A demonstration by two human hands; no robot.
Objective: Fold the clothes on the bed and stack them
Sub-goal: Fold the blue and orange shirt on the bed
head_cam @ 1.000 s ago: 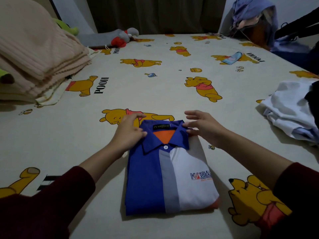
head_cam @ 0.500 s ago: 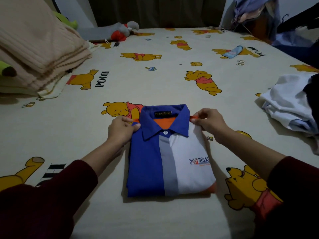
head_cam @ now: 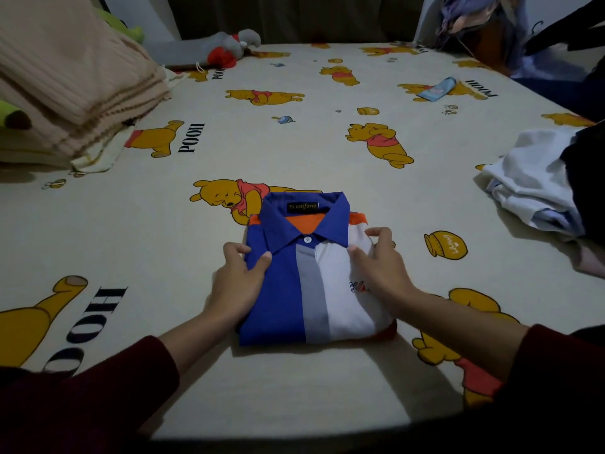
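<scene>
Bed holds folded shirt (blue, grey, white) — both hands grip its sides.

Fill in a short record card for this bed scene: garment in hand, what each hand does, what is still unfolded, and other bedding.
Garment: folded shirt, blue, grey and white, collar up, flat on the bed sheet
Left hand: left hand grips the shirt's blue edge
Right hand: right hand grips the white edge
Unfolded: white garment pile, right side
Other bedding: folded beige blanket, far left
</scene>
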